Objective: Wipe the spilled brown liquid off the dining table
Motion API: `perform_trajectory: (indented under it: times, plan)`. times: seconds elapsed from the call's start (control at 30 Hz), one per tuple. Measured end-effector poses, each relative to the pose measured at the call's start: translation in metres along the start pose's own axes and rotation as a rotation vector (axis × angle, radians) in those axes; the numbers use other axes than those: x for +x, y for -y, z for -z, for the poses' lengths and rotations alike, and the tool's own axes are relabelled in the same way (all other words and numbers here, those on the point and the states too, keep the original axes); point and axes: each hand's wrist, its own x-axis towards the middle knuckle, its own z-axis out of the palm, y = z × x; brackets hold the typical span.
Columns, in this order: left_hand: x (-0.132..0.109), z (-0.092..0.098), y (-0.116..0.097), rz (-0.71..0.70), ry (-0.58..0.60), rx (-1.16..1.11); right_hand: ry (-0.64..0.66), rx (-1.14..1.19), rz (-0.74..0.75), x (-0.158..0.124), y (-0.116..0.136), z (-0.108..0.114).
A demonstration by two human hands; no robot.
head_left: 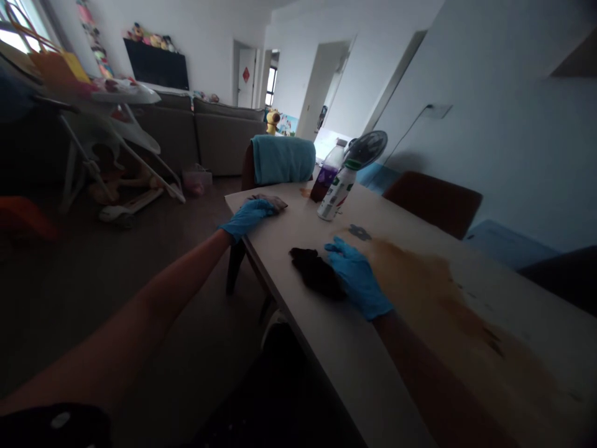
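My left hand point(249, 218), in a blue glove, presses a crumpled greyish-brown cloth point(276, 203) against the table's far left corner. In a matching glove, my right hand point(358, 278) rests on the tabletop with its fingers extended and slightly bent. Along its thumb side lies a bunched black cloth-like item point(317, 274), touching the glove; whether the thumb grips it is hidden. A brown stain point(410, 274) spreads over the table point(321, 336) to the right of that hand. Close to its fingertips is a grey flower-shaped piece point(359, 232).
Beyond my hands stand a white bottle with a green cap point(338, 194) and a bottle of purple liquid point(329, 169). A teal towel point(283, 160) hangs on a chair at the far end. Another brown chair point(433, 202) stands along the right side.
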Motion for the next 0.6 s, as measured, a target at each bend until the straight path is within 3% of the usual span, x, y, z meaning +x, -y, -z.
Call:
perform_trajectory:
  times: [0.1,0.17,0.3,0.37,0.47,0.6]
  plan:
    - [-0.001,0.002,0.000,0.030,0.012,-0.017,-0.085,-0.180,0.031,-0.007,-0.005,0.000]
    - [-0.001,0.002,-0.001,0.044,0.020,-0.023,-0.071,-0.259,0.120,-0.018,0.003,-0.001]
    - [-0.003,0.000,-0.002,0.059,0.009,-0.038,0.296,-0.478,0.376,-0.041,0.022,-0.015]
    - [-0.003,-0.001,-0.002,0.060,0.003,-0.043,0.443,-0.590,0.427,-0.040,0.024,-0.027]
    - [-0.005,-0.001,-0.005,0.064,0.002,-0.035,0.438,-0.686,0.358,-0.014,0.016,-0.045]
    - [-0.006,-0.001,-0.010,0.081,-0.002,-0.010,0.270,-0.722,0.092,0.049,0.007,-0.058]
